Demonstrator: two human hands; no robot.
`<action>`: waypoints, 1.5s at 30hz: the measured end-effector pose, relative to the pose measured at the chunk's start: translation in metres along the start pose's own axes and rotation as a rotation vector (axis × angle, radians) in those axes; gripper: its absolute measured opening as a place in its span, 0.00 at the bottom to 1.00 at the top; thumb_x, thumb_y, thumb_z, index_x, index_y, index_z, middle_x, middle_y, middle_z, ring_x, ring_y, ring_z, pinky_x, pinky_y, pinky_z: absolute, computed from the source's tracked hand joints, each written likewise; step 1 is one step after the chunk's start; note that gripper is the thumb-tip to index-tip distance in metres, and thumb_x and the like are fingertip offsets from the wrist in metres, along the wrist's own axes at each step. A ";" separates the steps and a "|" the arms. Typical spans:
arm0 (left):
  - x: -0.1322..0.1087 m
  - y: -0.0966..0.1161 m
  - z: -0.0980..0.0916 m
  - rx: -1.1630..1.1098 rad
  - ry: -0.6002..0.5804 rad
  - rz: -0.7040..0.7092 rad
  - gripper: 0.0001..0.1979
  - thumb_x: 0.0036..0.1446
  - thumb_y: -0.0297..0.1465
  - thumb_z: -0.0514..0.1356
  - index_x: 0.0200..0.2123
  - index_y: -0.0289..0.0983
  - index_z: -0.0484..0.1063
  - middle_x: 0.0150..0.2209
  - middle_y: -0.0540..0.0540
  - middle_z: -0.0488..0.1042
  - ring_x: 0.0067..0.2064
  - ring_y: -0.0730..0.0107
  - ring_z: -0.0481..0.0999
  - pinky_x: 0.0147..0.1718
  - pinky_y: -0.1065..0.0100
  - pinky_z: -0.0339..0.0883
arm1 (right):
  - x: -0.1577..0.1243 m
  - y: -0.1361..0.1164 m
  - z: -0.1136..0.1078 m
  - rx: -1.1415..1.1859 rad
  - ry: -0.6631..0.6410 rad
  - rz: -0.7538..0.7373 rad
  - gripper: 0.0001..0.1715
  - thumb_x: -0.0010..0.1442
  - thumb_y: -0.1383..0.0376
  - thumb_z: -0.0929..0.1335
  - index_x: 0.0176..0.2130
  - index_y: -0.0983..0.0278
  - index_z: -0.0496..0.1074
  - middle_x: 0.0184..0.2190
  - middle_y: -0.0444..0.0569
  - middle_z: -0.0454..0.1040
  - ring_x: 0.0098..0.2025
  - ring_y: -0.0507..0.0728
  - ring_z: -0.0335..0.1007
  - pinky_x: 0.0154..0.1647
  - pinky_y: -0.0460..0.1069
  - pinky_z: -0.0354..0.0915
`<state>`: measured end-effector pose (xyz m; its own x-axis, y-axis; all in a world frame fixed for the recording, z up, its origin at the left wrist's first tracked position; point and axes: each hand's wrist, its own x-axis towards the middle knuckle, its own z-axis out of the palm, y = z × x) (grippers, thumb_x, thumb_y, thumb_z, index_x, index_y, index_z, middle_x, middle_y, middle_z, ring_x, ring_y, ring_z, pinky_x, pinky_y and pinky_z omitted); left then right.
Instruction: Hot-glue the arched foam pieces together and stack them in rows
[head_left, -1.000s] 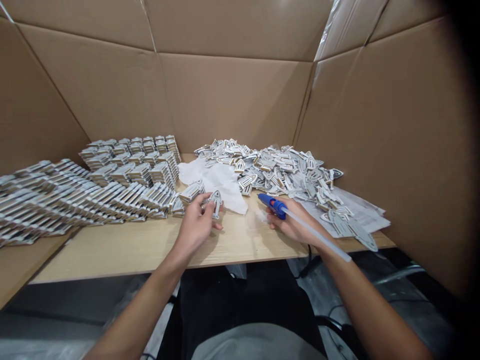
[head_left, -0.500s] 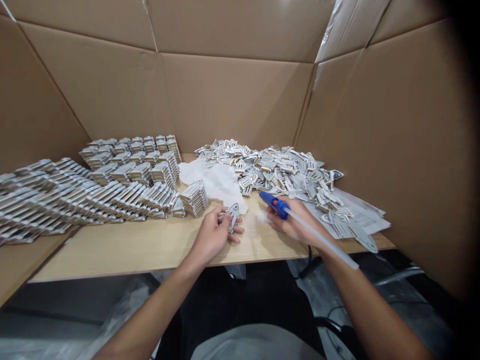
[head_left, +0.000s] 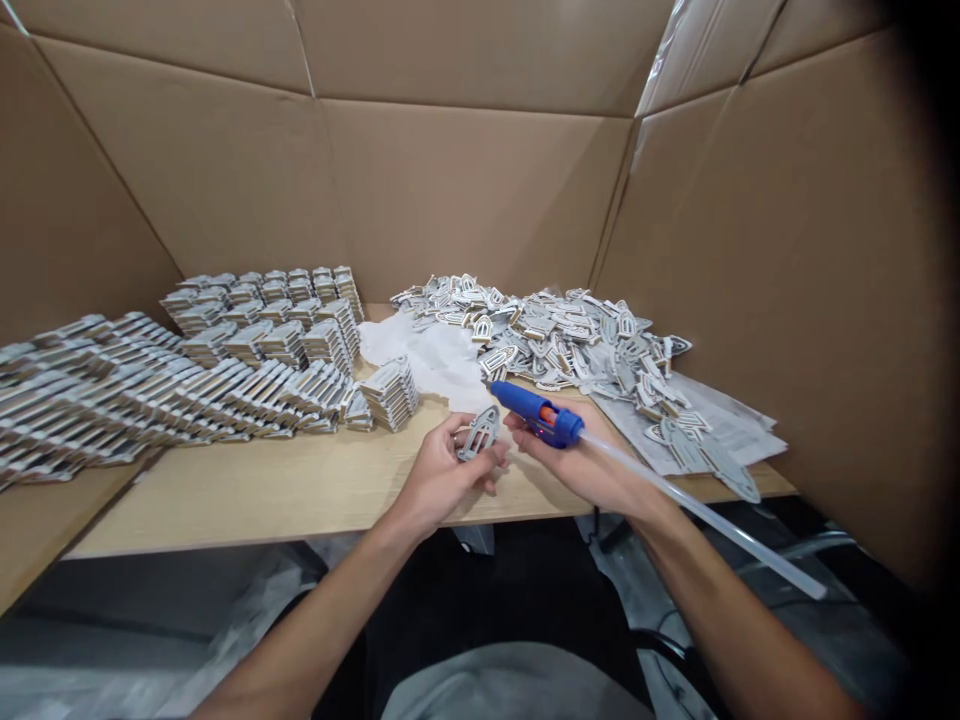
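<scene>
Between the fingers of my left hand [head_left: 442, 468] is a small grey-and-white arched window-shaped piece [head_left: 480, 432], held tilted above the front of the table. My right hand [head_left: 577, 450] grips a blue hot glue gun [head_left: 536, 413], its nozzle pointing left and just above the piece. From the gun's back a long clear glue stick [head_left: 705, 515] runs over my right wrist. The nozzle appears close to the piece, but I cannot tell whether they touch. Both hands are close together.
Neat stacks of similar pieces [head_left: 225, 390] fill the table's left side, with a shorter stack [head_left: 390, 392] at their right end. A loose heap of pieces [head_left: 570, 335] lies behind my right hand, partly on white paper [head_left: 750, 425]. Cardboard walls [head_left: 472, 190] enclose the wooden table [head_left: 262, 490].
My right hand has brought the glue gun left, towards my left hand. The piece in my left hand has turned and now shows its broad face and openings.
</scene>
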<state>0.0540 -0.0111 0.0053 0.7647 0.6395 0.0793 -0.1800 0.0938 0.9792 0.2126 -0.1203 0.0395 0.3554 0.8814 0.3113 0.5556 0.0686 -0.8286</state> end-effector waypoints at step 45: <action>0.003 -0.005 -0.004 0.017 0.042 0.037 0.24 0.52 0.37 0.75 0.42 0.33 0.68 0.30 0.43 0.79 0.26 0.71 0.77 0.22 0.72 0.71 | 0.001 -0.008 -0.002 0.010 -0.084 0.045 0.09 0.58 0.60 0.74 0.35 0.62 0.72 0.31 0.44 0.76 0.31 0.55 0.69 0.35 0.50 0.65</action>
<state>0.0544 -0.0070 -0.0002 0.7308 0.6740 0.1081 -0.1972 0.0569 0.9787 0.2100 -0.1213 0.0474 0.3150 0.9198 0.2340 0.5328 0.0326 -0.8456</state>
